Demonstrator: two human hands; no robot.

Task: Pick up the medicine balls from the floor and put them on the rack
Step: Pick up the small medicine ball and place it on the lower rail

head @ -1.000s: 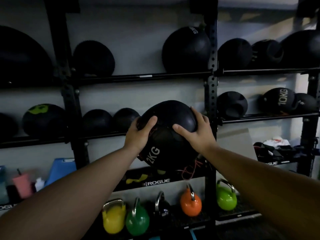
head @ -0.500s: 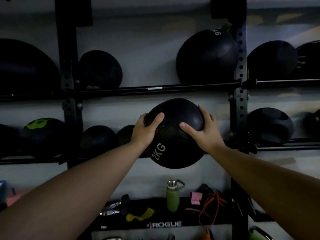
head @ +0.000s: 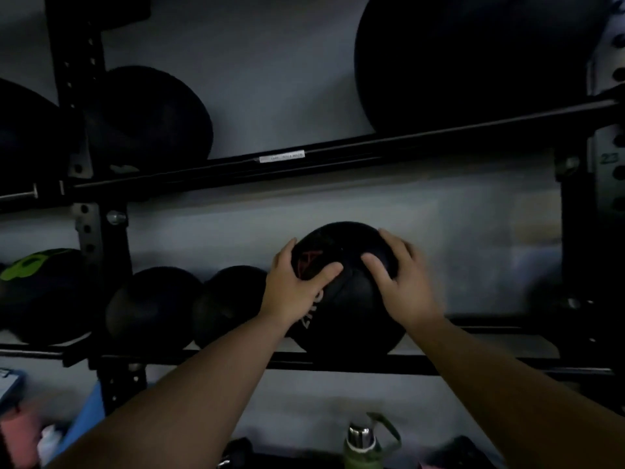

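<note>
Both hands grip a black medicine ball (head: 351, 299) on the middle shelf (head: 473, 365) of the dark rack (head: 98, 231). The left hand (head: 294, 289) wraps its left side, fingers spread across the top; the right hand (head: 402, 282) clasps its right side. The ball's bottom sits at the shelf rails, just right of 2 smaller black balls (head: 152, 306). A green bottle (head: 362, 445) stands below.

We note the medicine ball (head: 351, 299) lettering is partly covered by the left hand (head: 297, 289). The large ball (head: 473, 62) above is cut by the top edge; the green bottle (head: 363, 448) by the bottom edge.
</note>
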